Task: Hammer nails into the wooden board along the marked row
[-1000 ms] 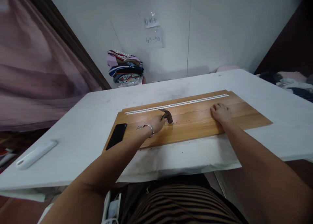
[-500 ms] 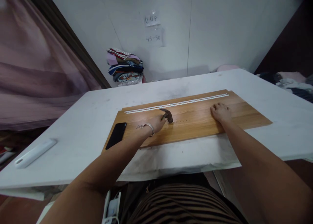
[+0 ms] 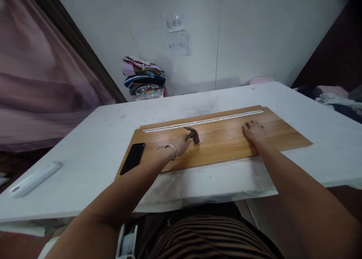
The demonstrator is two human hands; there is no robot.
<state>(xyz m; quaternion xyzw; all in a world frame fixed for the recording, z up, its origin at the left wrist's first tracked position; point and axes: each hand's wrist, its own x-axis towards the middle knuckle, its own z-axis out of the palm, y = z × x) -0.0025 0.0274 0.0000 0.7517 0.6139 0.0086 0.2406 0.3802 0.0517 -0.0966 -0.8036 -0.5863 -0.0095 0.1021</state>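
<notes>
My left hand (image 3: 181,143) is wrapped round the handle of a claw hammer (image 3: 194,135); most of the handle is hidden by the hand. The hammer's head is down close to the wooden board (image 3: 226,131), at the left end of a row of several small nails (image 3: 209,141). Whether it touches a nail, I cannot tell. Several loose nails (image 3: 160,147) lie on the board beside my left wrist, which wears a silver bracelet. My right hand (image 3: 254,131) rests on the right part of the board, fingers spread a little and holding nothing.
Two pale marked strips (image 3: 203,121) run along the board's far side. A black phone (image 3: 132,158) lies on its left end. On the white table (image 3: 87,146) is a white long object (image 3: 35,179). Folded clothes (image 3: 144,77) are stacked by the wall.
The view has shifted very slightly. Both hands stay in nearly the same place on the board, and the hammer's head is still down at the row's left end.
</notes>
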